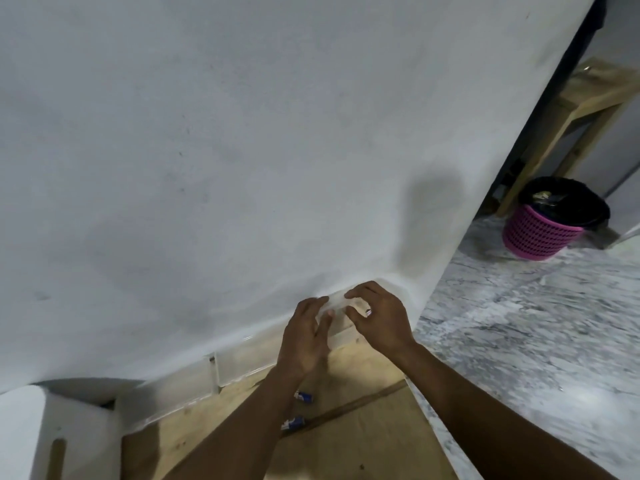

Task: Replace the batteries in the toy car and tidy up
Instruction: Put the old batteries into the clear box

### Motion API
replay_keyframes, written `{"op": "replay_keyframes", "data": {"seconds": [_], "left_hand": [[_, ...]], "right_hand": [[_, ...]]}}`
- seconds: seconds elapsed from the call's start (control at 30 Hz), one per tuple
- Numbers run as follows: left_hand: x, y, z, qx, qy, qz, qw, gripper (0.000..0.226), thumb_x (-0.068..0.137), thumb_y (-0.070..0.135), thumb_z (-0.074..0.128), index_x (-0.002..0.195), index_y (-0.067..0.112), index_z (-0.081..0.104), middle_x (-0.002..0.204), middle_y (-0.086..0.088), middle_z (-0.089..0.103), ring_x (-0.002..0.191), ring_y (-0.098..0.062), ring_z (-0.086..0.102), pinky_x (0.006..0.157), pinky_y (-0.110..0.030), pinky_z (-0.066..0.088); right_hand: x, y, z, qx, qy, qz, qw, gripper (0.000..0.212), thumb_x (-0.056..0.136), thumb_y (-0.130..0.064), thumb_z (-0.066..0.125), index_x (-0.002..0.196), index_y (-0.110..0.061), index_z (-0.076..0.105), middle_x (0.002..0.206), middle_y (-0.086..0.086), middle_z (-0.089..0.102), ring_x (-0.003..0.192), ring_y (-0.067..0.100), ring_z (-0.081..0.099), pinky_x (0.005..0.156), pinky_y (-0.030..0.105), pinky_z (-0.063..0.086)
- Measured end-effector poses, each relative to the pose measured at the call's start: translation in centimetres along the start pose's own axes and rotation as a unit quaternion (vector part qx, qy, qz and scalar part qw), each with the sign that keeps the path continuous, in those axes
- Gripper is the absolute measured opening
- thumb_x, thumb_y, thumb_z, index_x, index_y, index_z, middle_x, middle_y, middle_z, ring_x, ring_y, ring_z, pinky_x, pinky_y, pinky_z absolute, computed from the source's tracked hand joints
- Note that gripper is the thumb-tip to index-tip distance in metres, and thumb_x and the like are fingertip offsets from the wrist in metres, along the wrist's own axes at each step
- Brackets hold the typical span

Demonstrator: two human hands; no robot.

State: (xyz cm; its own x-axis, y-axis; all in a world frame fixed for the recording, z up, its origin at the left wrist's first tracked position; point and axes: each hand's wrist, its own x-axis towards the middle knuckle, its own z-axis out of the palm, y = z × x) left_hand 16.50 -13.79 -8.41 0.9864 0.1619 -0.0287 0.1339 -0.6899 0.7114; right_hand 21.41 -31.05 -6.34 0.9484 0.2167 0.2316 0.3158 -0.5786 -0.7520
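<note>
Two blue-and-white batteries (303, 397) (293, 423) lie on the wooden table (363, 445), partly hidden under my left forearm. A small clear plastic box (337, 304) stands against the white wall at the table's far right corner. My left hand (304, 337) touches the box's left side with its fingers stretched out. My right hand (377, 320) is curled over the box's right side, and a small red-and-white end, apparently a battery (368, 311), peeks from its fingers. No toy car is in view.
A longer clear container (235, 365) runs along the wall to the left. A white object (27, 434) stands at the lower left. On the marbled floor to the right sit a pink basket (540, 230) with a black liner and a wooden bench (588, 95).
</note>
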Motion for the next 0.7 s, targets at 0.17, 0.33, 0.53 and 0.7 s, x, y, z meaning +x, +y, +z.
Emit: {"op": "replay_keyframes", "data": {"seconds": [0.17, 0.33, 0.53, 0.7], "left_hand": [[0.8, 0.7, -0.5, -0.044, 0.027, -0.016, 0.999, 0.034, 0.104, 0.038, 0.050, 0.130, 0.023, 0.067, 0.132, 0.006, 0.065, 0.120, -0.010, 0.059, 0.103, -0.029, 0.049], [1.4, 0.5, -0.2, -0.060, 0.023, -0.039, 0.997, 0.036, 0.103, 0.044, 0.048, 0.129, 0.027, 0.066, 0.132, 0.007, 0.067, 0.118, -0.013, 0.062, 0.103, -0.030, 0.051], [1.7, 0.3, -0.7, -0.068, 0.014, -0.040, 0.997, 0.035, 0.103, 0.045, 0.050, 0.127, 0.027, 0.068, 0.128, 0.007, 0.069, 0.116, -0.012, 0.063, 0.101, -0.035, 0.053], [2.0, 0.5, -1.3, -0.086, 0.007, -0.044, 0.995, 0.031, 0.102, 0.039, 0.055, 0.123, 0.025, 0.071, 0.123, 0.009, 0.072, 0.113, -0.009, 0.065, 0.096, -0.023, 0.050]], "right_hand": [[-1.3, -1.2, -0.2, 0.304, 0.190, 0.405, 0.841, 0.014, 0.080, -0.021, 0.078, 0.080, -0.016, 0.064, 0.074, -0.001, 0.064, 0.059, 0.020, 0.055, 0.058, 0.030, 0.045], [-1.0, -1.9, 0.4, 0.508, 0.084, 0.567, 0.642, 0.012, 0.087, -0.009, 0.070, 0.093, 0.000, 0.067, 0.079, 0.015, 0.064, 0.055, 0.024, 0.056, 0.053, 0.031, 0.053], [1.9, -1.8, 1.5, 0.512, 0.068, 0.543, 0.662, 0.011, 0.086, -0.004, 0.068, 0.093, 0.003, 0.064, 0.093, 0.024, 0.066, 0.082, 0.039, 0.069, 0.068, 0.045, 0.062], [2.7, -0.6, 2.5, 0.490, 0.024, 0.554, 0.672, 0.027, 0.086, -0.012, 0.068, 0.108, 0.003, 0.060, 0.093, 0.021, 0.059, 0.075, 0.036, 0.063, 0.062, 0.044, 0.060]]}}
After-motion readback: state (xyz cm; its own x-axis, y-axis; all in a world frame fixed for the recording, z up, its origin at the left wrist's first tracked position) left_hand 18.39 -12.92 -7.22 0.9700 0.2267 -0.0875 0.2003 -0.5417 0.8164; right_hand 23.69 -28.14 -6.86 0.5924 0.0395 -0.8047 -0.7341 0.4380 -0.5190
